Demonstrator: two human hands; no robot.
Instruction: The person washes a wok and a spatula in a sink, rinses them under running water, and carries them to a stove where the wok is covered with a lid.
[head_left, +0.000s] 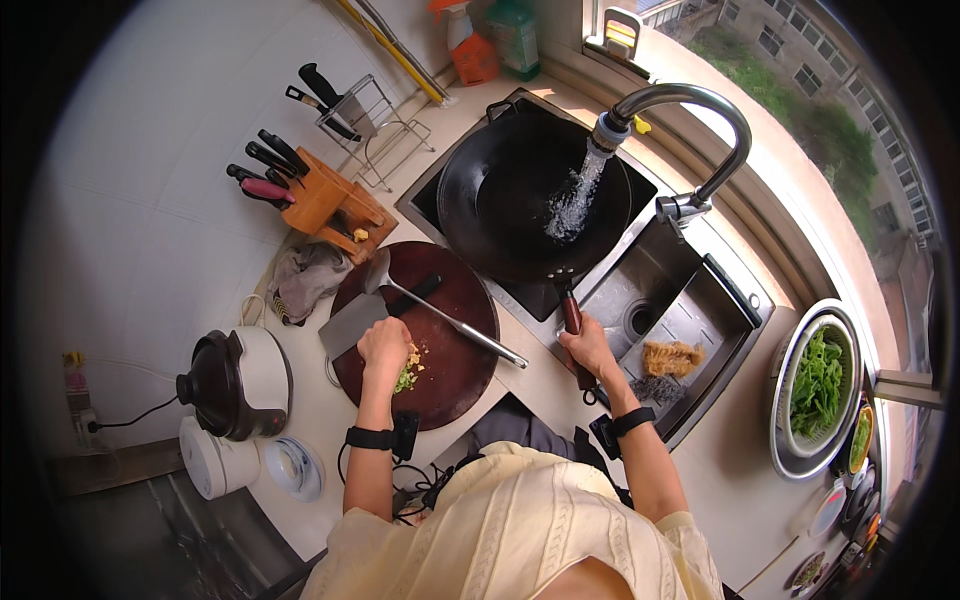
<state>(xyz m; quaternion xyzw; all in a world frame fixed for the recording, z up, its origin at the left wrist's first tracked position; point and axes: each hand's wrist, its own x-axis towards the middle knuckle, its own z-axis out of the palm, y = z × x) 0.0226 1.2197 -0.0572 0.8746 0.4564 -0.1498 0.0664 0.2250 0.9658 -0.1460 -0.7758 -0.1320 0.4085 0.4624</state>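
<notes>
Water (577, 199) runs from a curved metal faucet (720, 101) into a black wok (517, 195), which stands over the cooktop. My right hand (589, 341) grips the wok's wooden handle (571, 311). On the round cutting board (457, 375), my left hand (386, 343) is closed beside chopped green and yellow bits (411, 369); whether it holds anything is hidden. A cleaver (352, 326) lies on the board above that hand, its blade past the left edge. Across the cleaver's black handle rests a metal wok spatula (450, 319), its handle end past the board's right edge.
Right of the wok is a steel sink (686, 300) with a fibrous brown scrubber (673, 360). A colander of leafy greens (817, 382) stands far right. At left are a wooden knife block (315, 195), a grey cloth (307, 277), a lidded electric pot (259, 382) and bowls (296, 469).
</notes>
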